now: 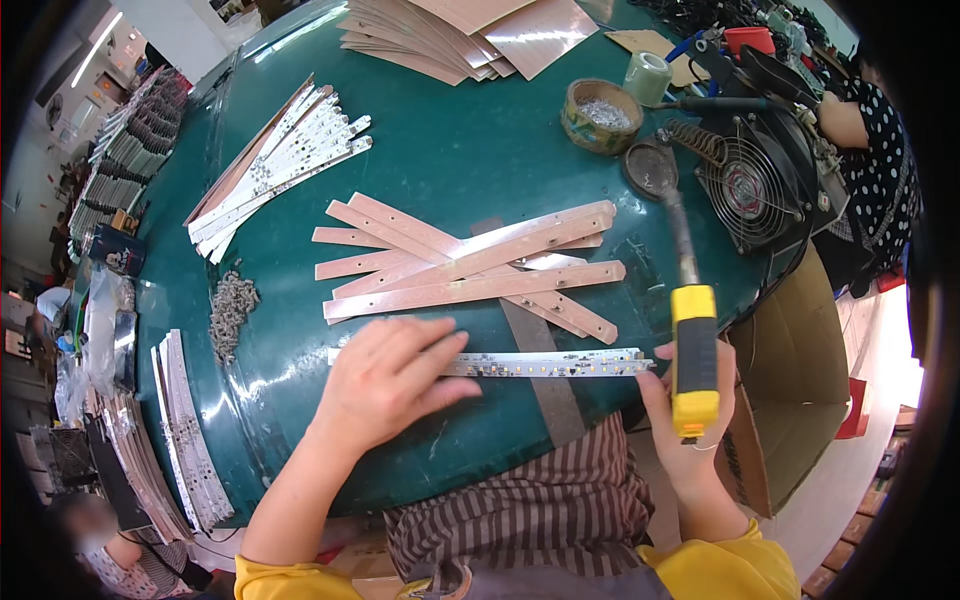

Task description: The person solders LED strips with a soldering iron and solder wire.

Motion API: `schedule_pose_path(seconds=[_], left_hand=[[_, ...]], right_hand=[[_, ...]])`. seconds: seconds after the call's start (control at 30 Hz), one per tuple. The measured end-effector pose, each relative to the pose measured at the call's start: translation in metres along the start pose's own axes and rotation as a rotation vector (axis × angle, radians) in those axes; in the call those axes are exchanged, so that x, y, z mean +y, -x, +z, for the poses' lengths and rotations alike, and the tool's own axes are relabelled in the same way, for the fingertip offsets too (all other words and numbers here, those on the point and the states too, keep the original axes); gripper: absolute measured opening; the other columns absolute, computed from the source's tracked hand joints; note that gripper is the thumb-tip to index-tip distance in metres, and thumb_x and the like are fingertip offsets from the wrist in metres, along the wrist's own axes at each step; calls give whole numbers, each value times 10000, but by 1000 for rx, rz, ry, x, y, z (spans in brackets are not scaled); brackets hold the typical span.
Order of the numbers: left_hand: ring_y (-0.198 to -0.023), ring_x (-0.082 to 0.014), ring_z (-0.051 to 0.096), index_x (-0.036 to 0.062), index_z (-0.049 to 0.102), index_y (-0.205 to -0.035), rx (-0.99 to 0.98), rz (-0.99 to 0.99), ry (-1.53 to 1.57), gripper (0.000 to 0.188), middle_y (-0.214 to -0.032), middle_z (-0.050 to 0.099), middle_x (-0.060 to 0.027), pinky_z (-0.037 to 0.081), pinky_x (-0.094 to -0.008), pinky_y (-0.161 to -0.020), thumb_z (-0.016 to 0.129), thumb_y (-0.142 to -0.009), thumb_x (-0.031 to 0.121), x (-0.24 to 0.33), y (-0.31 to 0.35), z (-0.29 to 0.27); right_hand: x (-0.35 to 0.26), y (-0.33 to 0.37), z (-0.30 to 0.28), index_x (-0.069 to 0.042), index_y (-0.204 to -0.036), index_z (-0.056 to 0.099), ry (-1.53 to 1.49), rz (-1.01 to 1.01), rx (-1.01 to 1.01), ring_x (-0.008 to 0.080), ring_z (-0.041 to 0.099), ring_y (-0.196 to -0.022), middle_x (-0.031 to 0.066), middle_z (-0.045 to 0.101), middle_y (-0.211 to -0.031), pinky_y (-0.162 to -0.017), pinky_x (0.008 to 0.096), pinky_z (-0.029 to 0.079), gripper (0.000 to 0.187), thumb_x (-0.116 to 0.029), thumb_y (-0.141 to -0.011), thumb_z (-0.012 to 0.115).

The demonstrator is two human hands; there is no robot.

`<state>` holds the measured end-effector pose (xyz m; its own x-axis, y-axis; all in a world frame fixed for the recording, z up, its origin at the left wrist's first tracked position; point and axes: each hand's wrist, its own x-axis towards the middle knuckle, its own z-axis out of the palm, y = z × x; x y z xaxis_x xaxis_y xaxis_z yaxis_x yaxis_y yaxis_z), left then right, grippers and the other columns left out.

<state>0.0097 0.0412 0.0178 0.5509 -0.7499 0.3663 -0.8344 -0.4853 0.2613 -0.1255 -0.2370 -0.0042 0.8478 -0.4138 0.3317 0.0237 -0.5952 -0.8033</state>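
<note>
A narrow white LED circuit strip [545,365] lies crosswise near the table's front edge. Its left end passes under my left hand [385,380], whose thumb and index finger lie along its two sides. At the other end, the thumb and index finger of my right hand [690,455] close on the strip's tip. A tool with a yellow and black handle [695,355], like a soldering iron, covers part of my right hand; whether I grip it is hidden. Its metal shaft points toward a round dark dish [650,167]. Just beyond the strip, several pinkish strips [475,285] lie crossed in a pile.
Fanned white strips [275,175] and a heap of small grey parts [233,310] are at left. Far back are stacked boards [470,40]. A round tub [600,115], a fan [750,190] and a cardboard box [800,390] stand right, near another person's arm [845,120].
</note>
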Motion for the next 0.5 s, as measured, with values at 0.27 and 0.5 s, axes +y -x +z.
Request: schedule_pose_path(seconds=[0.27,0.5], left_hand=[[-970,-325,663,48,626,-1221,-241,-79,109,631,-1079,695,-107,525,-378,-812,875,-664,208,-56,-75,-9],[-734,-251,648,14,681,-972,-617,-340,153,554,-808,687,-98,513,-335,-696,909,-615,372,-64,-116,-21]], right_hand=[[9,2,-7,-36,-1140,532,-165,81,27,94,521,-742,22,600,-1004,-693,242,449,394,14,-814,746],[11,4,-20,-38,-1180,526,-254,131,64,81,493,-834,25,578,-1026,-766,236,427,394,101,-838,663]])
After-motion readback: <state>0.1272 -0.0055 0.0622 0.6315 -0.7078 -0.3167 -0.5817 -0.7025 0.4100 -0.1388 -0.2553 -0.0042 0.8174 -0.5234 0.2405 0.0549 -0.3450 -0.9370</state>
